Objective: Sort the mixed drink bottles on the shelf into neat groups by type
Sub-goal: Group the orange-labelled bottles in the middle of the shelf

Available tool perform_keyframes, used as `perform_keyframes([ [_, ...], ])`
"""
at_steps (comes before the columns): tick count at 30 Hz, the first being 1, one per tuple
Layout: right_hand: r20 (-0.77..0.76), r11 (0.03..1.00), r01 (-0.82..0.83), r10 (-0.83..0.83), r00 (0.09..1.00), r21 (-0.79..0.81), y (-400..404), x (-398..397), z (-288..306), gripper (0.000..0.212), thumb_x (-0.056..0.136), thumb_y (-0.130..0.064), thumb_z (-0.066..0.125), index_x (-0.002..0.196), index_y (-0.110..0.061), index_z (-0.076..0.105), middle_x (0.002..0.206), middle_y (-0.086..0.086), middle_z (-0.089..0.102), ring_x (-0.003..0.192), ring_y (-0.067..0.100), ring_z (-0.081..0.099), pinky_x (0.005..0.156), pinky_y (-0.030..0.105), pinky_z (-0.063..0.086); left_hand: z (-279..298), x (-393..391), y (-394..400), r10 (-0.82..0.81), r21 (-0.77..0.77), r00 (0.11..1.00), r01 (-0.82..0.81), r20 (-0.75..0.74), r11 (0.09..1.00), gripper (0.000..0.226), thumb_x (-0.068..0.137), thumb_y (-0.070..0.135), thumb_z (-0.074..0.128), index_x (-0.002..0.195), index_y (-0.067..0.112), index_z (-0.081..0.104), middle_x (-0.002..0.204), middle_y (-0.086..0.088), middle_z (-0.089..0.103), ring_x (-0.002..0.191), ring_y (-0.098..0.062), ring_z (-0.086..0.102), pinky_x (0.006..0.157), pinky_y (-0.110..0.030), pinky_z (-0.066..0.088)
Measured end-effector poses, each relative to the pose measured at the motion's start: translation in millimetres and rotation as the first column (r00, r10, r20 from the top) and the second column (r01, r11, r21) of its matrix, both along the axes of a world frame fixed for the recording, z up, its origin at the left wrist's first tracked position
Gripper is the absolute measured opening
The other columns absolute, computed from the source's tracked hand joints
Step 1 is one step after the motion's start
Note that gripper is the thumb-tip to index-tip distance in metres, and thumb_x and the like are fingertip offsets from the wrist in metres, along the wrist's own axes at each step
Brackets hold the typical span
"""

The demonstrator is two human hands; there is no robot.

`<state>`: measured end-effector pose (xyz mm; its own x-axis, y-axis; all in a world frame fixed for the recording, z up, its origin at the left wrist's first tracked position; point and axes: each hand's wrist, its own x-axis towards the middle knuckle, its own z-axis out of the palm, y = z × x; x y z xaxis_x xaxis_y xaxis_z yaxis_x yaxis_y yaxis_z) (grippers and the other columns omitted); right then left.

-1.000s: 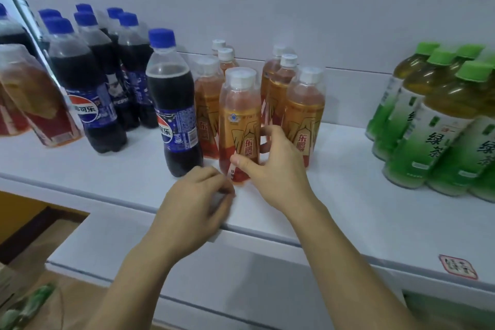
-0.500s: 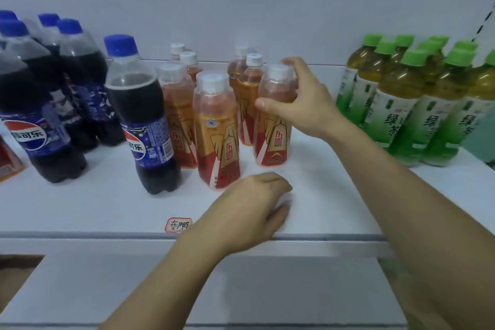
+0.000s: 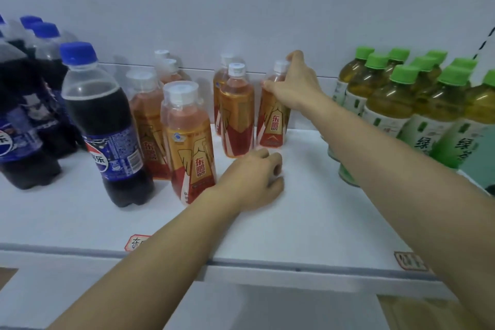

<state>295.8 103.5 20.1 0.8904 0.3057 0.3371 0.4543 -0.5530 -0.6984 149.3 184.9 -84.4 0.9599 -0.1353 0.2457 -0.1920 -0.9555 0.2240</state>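
Seven orange bottles are seen standing upright mid-shelf: two at the back left, one in front of them (image 3: 146, 120), a front one (image 3: 188, 142) nearest the edge, then two in a short column (image 3: 237, 118), and a held bottle (image 3: 273, 112) on the right of the group. At least five cola bottles are counted on the left, some cut off by the frame; the nearest cola (image 3: 107, 126) stands just beside the front orange one. About nine green tea bottles (image 3: 388, 104) are packed together on the right, though the exact count cannot be told.

The shelf (image 3: 308, 217) is white, with its front edge running across the lower frame. Bare surface is left between the orange group and the green tea, and in front of both, up to the edge. Two small red-bordered labels (image 3: 409, 261) are stuck near that edge, one partly hidden by the left forearm.

The orange bottles are clear plastic with white caps, amber drink, and gold-and-red labels bearing red Chinese characters.

The right hand (image 3: 294, 83) is wrapped around the shoulder and neck of the held bottle, thumb on its left side and fingers over the cap. The left hand (image 3: 254, 179) is rested on the shelf with fingers curled under, nothing gripped, just right of the front orange bottle.
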Motion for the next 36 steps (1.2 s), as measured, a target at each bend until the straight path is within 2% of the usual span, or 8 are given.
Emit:
perform_keyframes([
  [7,0.06,0.999,-0.036,0.035,0.998,0.013,27.5,17.1,5.7,0.079,0.075,-0.053,0.085,0.136,-0.018,0.048,0.119,0.0,0.067,0.11,0.021,0.062,0.079,0.029,0.039,-11.0,3.7,3.6,0.002,-0.098,0.999,0.003,0.05,0.995,0.019,0.093,0.036,0.059,0.104,0.02,0.057,0.094,0.001,0.055,0.09,-0.021,0.051,0.078,-0.036,0.047],
  [12,0.074,0.999,-0.044,0.044,0.996,0.006,21.7,18.1,2.9,0.08,0.075,-0.055,0.084,0.136,-0.017,0.049,0.125,0.002,0.063,0.113,0.021,0.06,0.082,0.03,0.044,-11.2,5.6,3.2,0.0,-0.119,0.999,0.006,0.047,0.993,0.018,0.091,0.034,0.06,0.102,0.02,0.057,0.092,0.002,0.055,0.089,-0.021,0.052,0.077,-0.037,0.047],
  [15,0.328,0.999,0.028,-0.036,0.944,0.031,18.6,6.0,4.0,0.054,0.093,-0.05,0.064,0.136,-0.022,0.047,0.126,0.002,0.053,0.115,0.021,0.054,0.085,0.031,0.043,-11.9,7.7,4.5,-0.003,-0.125,0.999,0.008,0.046,0.992,0.017,0.09,0.034,0.059,0.101,0.021,0.056,0.091,0.005,0.053,0.089,-0.019,0.051,0.076,-0.035,0.046],
  [18,0.551,0.97,-0.178,0.059,0.832,0.165,25.8,-15.1,11.7,0.035,0.096,-0.05,0.052,0.117,-0.023,0.06,0.099,-0.005,0.054,0.09,0.011,0.055,0.074,0.027,0.043,-12.3,9.2,5.4,-0.008,-0.135,0.999,0.015,0.052,0.991,0.015,0.089,0.034,0.059,0.098,0.023,0.054,0.089,0.007,0.051,0.087,-0.017,0.049,0.073,-0.032,0.044],
  [22,0.337,0.907,-0.326,0.405,0.85,-0.268,38.5,-22.6,16.3,0.034,0.094,-0.058,0.06,0.106,-0.027,0.067,0.106,-0.001,0.059,0.101,0.017,0.058,0.083,0.034,0.045,-9.8,6.9,5.4,-0.03,-0.135,0.997,0.039,0.068,0.99,0.013,0.09,0.032,0.059,0.097,0.022,0.055,0.089,0.005,0.054,0.084,-0.017,0.049,0.074,-0.035,0.047],
  [26,0.298,0.917,-0.339,0.391,0.871,-0.212,31.0,-18.8,23.7,0.026,0.085,-0.046,0.077,0.088,-0.024,0.064,0.083,-0.016,0.059,0.082,0.006,0.056,0.066,0.022,0.039,-10.1,7.3,6.6,-0.037,-0.145,0.996,0.049,0.082,0.988,0.012,0.091,0.032,0.06,0.097,0.022,0.056,0.09,0.006,0.055,0.085,-0.015,0.049,0.076,-0.035,0.047],
  [33,0.383,0.919,-0.296,0.379,0.842,-0.259,7.8,-27.1,48.6,0.008,0.093,-0.022,0.061,0.09,-0.024,0.069,0.113,-0.002,0.072,0.112,0.014,0.062,0.088,0.021,0.042,-11.6,6.7,4.9,-0.066,-0.143,0.992,0.081,0.108,0.986,0.006,0.092,0.026,0.059,0.092,0.022,0.055,0.085,0.008,0.053,0.082,-0.013,0.046,0.071,-0.03,0.042],
  [36,0.333,0.896,-0.264,0.386,0.86,-0.357,-1.9,-27.0,70.4,0.01,0.096,-0.021,0.059,0.09,-0.025,0.066,0.122,0.002,0.069,0.119,0.018,0.06,0.085,0.021,0.041,-11.8,6.3,5.1,-0.064,-0.145,0.992,0.079,0.107,0.986,0.005,0.093,0.025,0.058,0.091,0.022,0.054,0.085,0.009,0.052,0.083,-0.013,0.045,0.07,-0.027,0.036],
])
